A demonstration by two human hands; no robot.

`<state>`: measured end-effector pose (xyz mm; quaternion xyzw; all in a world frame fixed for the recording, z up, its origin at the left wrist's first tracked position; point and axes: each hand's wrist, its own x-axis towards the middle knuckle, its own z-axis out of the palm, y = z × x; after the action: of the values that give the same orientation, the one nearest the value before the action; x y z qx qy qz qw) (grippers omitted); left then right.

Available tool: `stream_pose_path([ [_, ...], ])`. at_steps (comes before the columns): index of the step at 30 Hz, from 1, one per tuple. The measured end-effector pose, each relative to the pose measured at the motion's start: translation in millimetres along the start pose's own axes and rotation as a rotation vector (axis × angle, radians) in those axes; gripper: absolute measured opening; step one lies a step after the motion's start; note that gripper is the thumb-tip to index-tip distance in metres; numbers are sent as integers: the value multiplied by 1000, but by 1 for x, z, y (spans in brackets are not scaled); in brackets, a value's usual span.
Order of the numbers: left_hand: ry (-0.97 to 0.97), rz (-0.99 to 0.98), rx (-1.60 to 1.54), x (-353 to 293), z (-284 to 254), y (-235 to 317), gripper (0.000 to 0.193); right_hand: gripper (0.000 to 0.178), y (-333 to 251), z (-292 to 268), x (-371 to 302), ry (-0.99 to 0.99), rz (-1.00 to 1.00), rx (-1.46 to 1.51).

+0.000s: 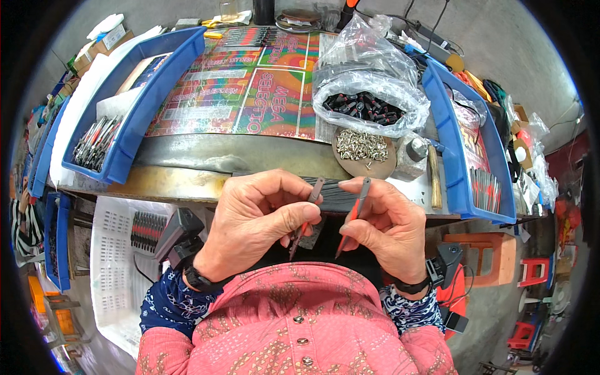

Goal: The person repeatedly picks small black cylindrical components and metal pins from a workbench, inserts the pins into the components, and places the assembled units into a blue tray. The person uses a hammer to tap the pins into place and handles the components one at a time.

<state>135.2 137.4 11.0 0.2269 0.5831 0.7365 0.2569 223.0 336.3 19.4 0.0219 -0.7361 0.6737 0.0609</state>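
Note:
Just above my lap, my left hand (pixel 259 219) pinches a slim black-and-red pointed tool (pixel 305 226) with a flat grey end between thumb and fingers. A similar slim tool (pixel 355 214) is pinched in my right hand (pixel 390 228). Both tools slant with their grey ends up and dark tips down, side by side and apart. Whether they are tweezers or another kind, I cannot tell. Behind my hands, at the table's front edge, lies a dark ribbed block (pixel 334 195). Beyond it, a round dish (pixel 342 161) holds many small silvery metal parts (pixel 361 145).
A clear plastic bag (pixel 369 69) of black-and-red pieces stands on the table. Blue trays with slim tools stand left (pixel 122 164) and right (pixel 462 187). A hammer handle (pixel 434 178) lies near the right tray. A white basket (pixel 109 250) sits below left; an orange stool (pixel 500 256) right.

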Motion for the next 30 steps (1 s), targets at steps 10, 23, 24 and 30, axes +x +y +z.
stream_pose_path([
  [10, 0, -23, -148, -1, 12, -17, 11, 49, 11, 21, -3, 0, -46, -3],
  [23, 31, 4, -300, -1, 21, -24, 9, 47, 17, 24, -7, 48, -131, -155],
  [24, 32, 4, -309, -1, 21, -25, 9, 47, 17, 24, -7, 48, -121, -156],
  [30, -10, -1, -329, -2, 18, -25, 9, 48, 18, 26, -9, 60, -102, -154],
])
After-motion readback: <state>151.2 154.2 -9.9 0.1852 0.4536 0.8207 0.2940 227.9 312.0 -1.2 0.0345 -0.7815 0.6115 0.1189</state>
